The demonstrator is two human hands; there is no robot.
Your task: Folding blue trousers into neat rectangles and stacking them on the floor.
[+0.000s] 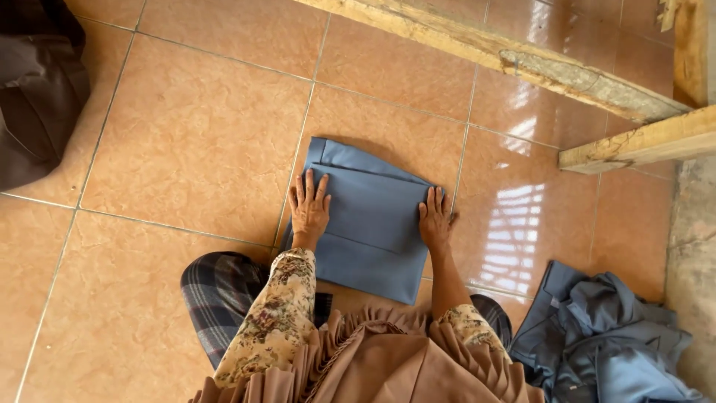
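Observation:
A blue-grey garment, folded into a flat rectangle, lies on the tiled floor in front of me. My left hand presses flat on its left edge, fingers spread and pointing away from me. My right hand lies flat on its right edge, fingers together. Neither hand grips the cloth; both rest on top of it. My floral sleeves and a brown pleated cloth fill the bottom of the view.
A heap of unfolded blue-grey garments lies at the lower right. Dark brown cloth sits at the upper left. Rough wooden beams cross the top right. Checked fabric covers my knee. Glossy orange tiles surround everything.

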